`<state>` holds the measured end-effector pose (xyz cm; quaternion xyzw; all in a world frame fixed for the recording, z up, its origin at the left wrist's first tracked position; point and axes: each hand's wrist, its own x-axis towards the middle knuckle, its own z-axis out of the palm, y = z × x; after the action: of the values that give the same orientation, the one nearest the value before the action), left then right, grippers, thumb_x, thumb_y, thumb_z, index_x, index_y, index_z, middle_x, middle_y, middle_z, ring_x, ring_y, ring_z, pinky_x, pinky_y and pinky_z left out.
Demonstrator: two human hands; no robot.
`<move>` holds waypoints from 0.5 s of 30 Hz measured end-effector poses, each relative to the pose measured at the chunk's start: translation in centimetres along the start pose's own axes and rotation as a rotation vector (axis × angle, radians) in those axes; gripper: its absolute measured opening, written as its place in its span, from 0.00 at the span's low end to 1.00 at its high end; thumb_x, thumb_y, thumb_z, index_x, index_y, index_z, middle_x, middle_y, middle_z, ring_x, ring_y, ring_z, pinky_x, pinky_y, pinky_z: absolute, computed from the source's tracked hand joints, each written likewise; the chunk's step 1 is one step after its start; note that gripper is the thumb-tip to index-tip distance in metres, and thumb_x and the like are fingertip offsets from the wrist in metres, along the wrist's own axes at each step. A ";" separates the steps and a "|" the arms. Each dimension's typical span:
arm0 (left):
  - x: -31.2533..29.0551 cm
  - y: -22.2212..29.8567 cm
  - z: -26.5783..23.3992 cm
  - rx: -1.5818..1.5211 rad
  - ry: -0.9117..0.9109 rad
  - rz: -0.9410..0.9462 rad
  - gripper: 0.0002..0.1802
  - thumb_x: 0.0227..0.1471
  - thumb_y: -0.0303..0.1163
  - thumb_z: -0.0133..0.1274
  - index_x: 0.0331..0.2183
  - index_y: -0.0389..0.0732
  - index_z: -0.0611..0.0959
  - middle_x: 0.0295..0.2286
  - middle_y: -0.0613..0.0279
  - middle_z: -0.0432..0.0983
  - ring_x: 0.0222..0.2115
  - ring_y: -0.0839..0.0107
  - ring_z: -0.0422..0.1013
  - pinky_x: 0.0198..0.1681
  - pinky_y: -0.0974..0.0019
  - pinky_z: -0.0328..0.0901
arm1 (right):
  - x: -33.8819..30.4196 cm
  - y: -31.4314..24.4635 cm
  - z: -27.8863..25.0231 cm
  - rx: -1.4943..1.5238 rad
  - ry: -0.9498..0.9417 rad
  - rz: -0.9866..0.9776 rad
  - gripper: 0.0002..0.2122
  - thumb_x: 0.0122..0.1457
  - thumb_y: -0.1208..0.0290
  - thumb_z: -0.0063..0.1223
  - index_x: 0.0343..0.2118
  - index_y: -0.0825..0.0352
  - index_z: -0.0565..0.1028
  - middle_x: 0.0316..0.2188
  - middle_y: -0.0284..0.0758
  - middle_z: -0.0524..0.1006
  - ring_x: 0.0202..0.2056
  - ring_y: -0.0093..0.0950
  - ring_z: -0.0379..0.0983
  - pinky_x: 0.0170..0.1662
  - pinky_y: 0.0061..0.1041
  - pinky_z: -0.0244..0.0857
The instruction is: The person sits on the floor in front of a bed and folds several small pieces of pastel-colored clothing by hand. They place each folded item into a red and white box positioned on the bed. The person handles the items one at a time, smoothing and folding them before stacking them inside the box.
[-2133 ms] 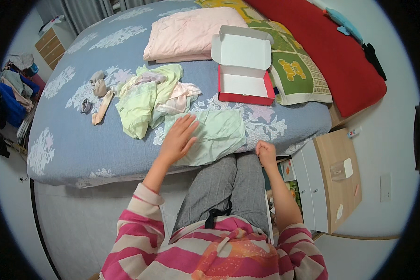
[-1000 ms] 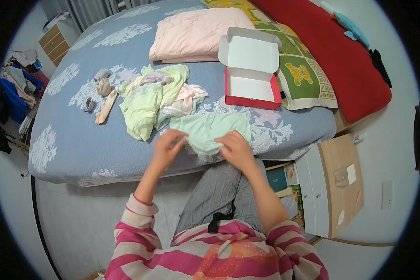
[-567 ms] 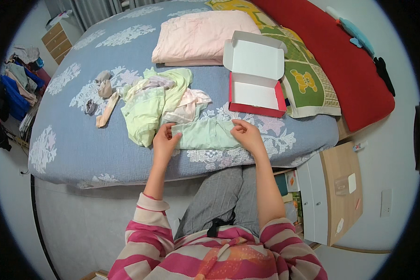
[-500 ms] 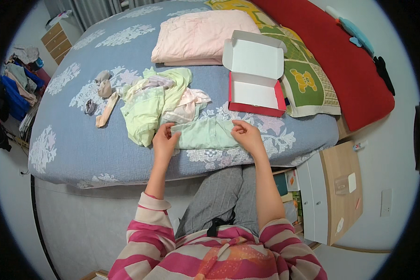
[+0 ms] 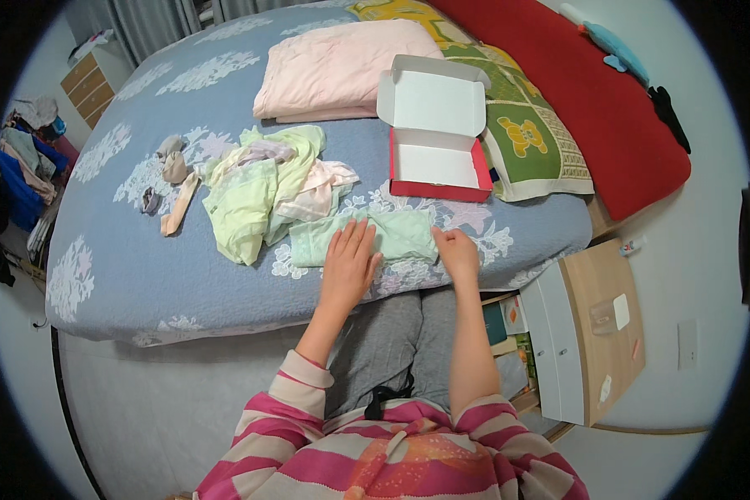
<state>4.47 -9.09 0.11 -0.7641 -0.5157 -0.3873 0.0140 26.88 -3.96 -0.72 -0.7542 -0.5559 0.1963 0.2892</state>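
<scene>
A mint-green garment [image 5: 404, 235], folded into a long strip, lies along the near edge of the bed. My left hand [image 5: 349, 260] rests flat across its left-middle part, fingers stretched out. At the strip's right end, my right hand [image 5: 457, 253] pinches the fabric between thumb and fingers. Just beyond the strip's left end is a loose heap of clothes [image 5: 246, 196] in pale yellow-green, pink and lilac. Behind the strip, to the right, stands an open red box [image 5: 440, 162] with a white inside and its lid raised. What kind of garment the strip is, I cannot tell.
Small socks [image 5: 179, 204] lie left of the heap on the blue floral bedspread [image 5: 100, 250]. A folded pink quilt [image 5: 333, 71] sits at the back, beside a green bear-patterned cloth [image 5: 550, 158] and a red bolster [image 5: 633, 167]. A wooden-topped cabinet [image 5: 579, 367] stands at right.
My left hand has left the strip's left end and moved right, now lying flat on top of it. My right hand still pinches the right end. The view has shifted slightly.
</scene>
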 end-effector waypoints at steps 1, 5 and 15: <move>-0.1 0.0 0.4 0.031 -0.025 -0.022 0.22 0.53 0.34 0.51 0.49 0.34 0.73 0.52 0.50 0.66 0.55 0.52 0.60 0.58 0.51 0.54 | 0.0 -1.1 -0.1 -0.028 -0.047 -0.016 0.24 0.50 0.46 0.55 0.26 0.68 0.77 0.25 0.43 0.78 0.30 0.45 0.74 0.34 0.41 0.66; -0.2 -0.3 1.1 0.036 -0.053 -0.034 0.25 0.55 0.38 0.49 0.51 0.32 0.70 0.54 0.49 0.64 0.57 0.52 0.57 0.60 0.50 0.51 | 1.4 -1.5 1.6 -0.042 0.093 -0.380 0.21 0.50 0.52 0.58 0.27 0.71 0.76 0.25 0.43 0.78 0.28 0.43 0.74 0.34 0.37 0.67; 1.4 1.9 2.8 0.072 -0.148 0.008 0.24 0.56 0.41 0.48 0.52 0.40 0.71 0.55 0.55 0.63 0.59 0.55 0.54 0.61 0.42 0.45 | 1.9 0.2 -0.2 0.895 -0.023 -0.033 0.10 0.55 0.72 0.59 0.33 0.73 0.73 0.25 0.33 0.79 0.25 0.16 0.71 0.28 0.15 0.63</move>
<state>7.83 -7.76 -0.26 -0.7917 -0.5258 -0.3109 0.0048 27.73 -2.22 -0.61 -0.5437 -0.4314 0.4211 0.5839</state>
